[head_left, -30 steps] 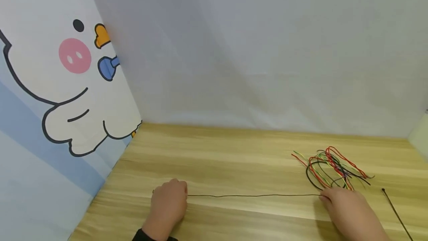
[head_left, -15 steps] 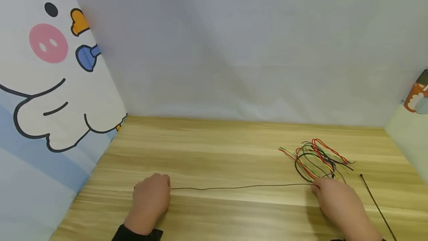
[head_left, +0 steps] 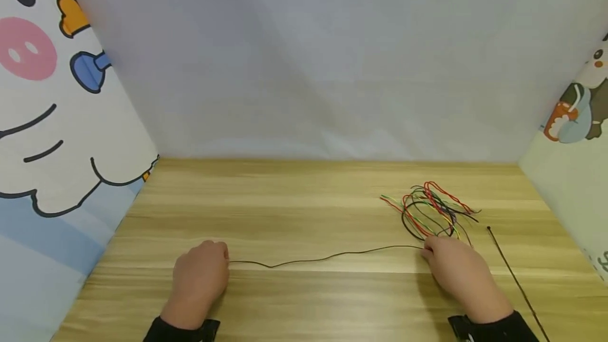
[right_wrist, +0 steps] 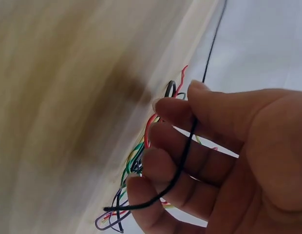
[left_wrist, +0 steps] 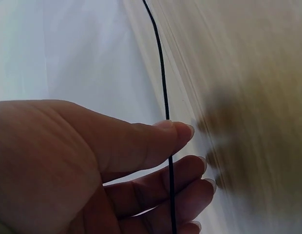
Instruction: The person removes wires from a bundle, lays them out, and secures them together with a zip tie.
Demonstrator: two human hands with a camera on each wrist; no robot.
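A thin dark cord [head_left: 328, 257] runs between the two hands, sagging in a slight wave over the wooden tabletop. The left hand [head_left: 201, 273] pinches one end part between thumb and index finger; in the left wrist view the cord [left_wrist: 164, 83] passes under the thumb and on across the other fingers. At the right, the right hand [head_left: 458, 273] pinches the other end part. Its loose tail [right_wrist: 156, 197] curves over the curled fingers in the right wrist view. Just beyond that hand lies a tangle of red, black, green and yellow cords [head_left: 429, 207].
A separate dark cord [head_left: 515, 278] with a knob-like end lies slanting at the right of the tabletop [head_left: 285, 199]. A pale wall [head_left: 309, 67] rises behind. Cartoon-printed panels [head_left: 71, 120] flank the left and right sides.
The head view has shifted, so everything sits further left and a little higher. The cord between the hands, nearly straight before, now sags in a wave. Both hands keep their pinch.
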